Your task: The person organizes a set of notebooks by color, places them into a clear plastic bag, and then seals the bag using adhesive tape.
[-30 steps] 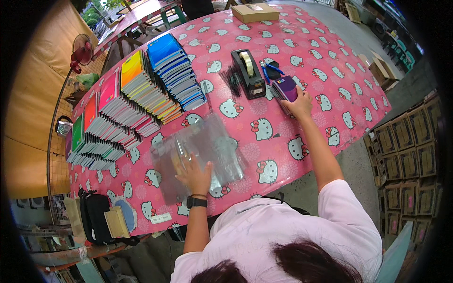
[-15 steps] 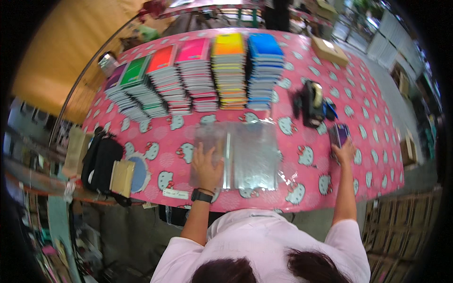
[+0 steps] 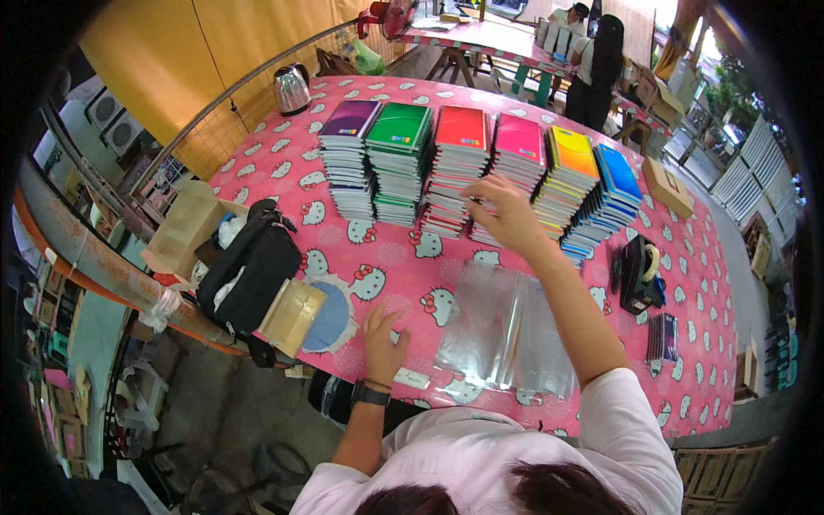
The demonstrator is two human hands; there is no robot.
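Nearest me, low in the frame, my left hand (image 3: 384,333) lies flat and empty, fingers spread, on the pink cartoon-cat counter (image 3: 283,176), just left of the clear plastic sleeves (image 3: 506,330) stacked at lower centre. My right hand (image 3: 502,210) reaches past them to the middle of the frame, fingers curled over the near edge of the pink notebook stack (image 3: 515,167); I cannot tell whether its grip has closed on a book yet. I judge the step in hand is picking one notebook; the next move calls for peeling off the top copy alone. The stack looks tall and slightly fanned, between the red stack (image 3: 455,167) and the yellow-orange one (image 3: 568,176).
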